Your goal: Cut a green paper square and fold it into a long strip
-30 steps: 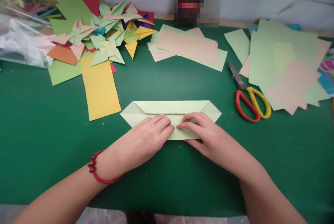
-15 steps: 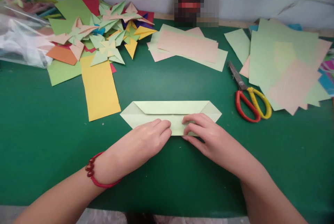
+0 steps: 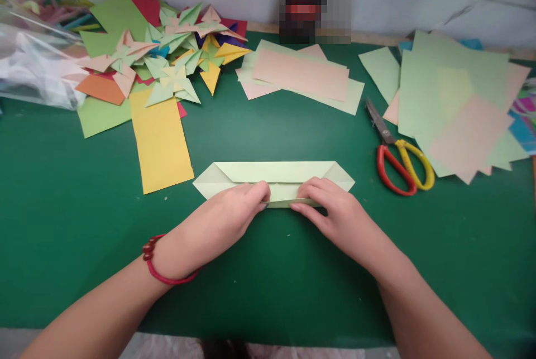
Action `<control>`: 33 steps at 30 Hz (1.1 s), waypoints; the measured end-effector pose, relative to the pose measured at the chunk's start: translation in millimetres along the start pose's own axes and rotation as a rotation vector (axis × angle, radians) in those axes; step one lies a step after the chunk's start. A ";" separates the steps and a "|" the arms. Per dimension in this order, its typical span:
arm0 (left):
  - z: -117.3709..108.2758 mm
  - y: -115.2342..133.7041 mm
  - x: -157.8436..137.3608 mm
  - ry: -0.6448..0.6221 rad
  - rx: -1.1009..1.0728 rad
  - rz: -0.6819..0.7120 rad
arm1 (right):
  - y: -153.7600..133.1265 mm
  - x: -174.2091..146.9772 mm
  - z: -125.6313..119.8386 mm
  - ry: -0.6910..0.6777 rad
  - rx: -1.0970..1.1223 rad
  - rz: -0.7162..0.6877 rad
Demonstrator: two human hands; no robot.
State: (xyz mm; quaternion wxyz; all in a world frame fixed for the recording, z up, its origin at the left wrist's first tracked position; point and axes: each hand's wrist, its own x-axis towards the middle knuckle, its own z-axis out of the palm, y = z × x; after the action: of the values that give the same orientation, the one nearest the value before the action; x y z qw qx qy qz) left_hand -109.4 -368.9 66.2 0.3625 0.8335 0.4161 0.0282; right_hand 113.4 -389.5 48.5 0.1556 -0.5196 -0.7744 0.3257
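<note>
A pale green sheet of folded paper lies across the middle of the green table, pointed at both ends. Its far edge is folded inward into a flat strip. Along the near edge, the paper curls upward between my hands. My left hand, with a red beaded bracelet at the wrist, pinches that edge left of centre. Right of centre, my right hand holds the same edge between thumb and curled fingers. The near corners of the paper are hidden under my hands.
Scissors with red and yellow handles lie to the right, beside stacked paper sheets. Cut strips lie at the back. Folded paper pieces, a yellow rectangle and a clear plastic bag are on the left.
The near edge of the paper, flat before, is now lifted and bent away from me. Both hands have moved slightly forward, thumbs under that edge.
</note>
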 end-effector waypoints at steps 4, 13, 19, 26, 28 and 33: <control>-0.8 -0.2 1.1 -0.013 -0.026 -0.049 | 0.1 0.0 -0.9 0.006 0.001 0.008; 0.0 -8.4 6.2 0.047 -0.153 -0.095 | 1.5 -0.1 1.5 0.005 0.016 0.035; -1.1 -6.1 6.5 0.075 -0.122 -0.080 | 3.3 1.2 -0.2 0.002 0.048 0.008; 1.1 -7.3 5.2 0.049 -0.042 -0.017 | 4.7 2.6 0.4 0.001 0.092 0.012; 3.2 -8.3 4.5 0.048 0.016 0.051 | 4.0 2.7 0.2 -0.008 0.109 0.020; 4.8 -6.5 4.6 0.002 0.148 0.109 | 4.2 1.9 -0.8 -0.033 0.107 0.015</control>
State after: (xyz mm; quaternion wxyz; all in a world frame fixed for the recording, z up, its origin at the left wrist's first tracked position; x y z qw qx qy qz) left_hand -109.1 -365.9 57.5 0.2976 0.8793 0.3715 0.0180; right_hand 116.1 -386.5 46.2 0.1677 -0.5108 -0.7546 0.3763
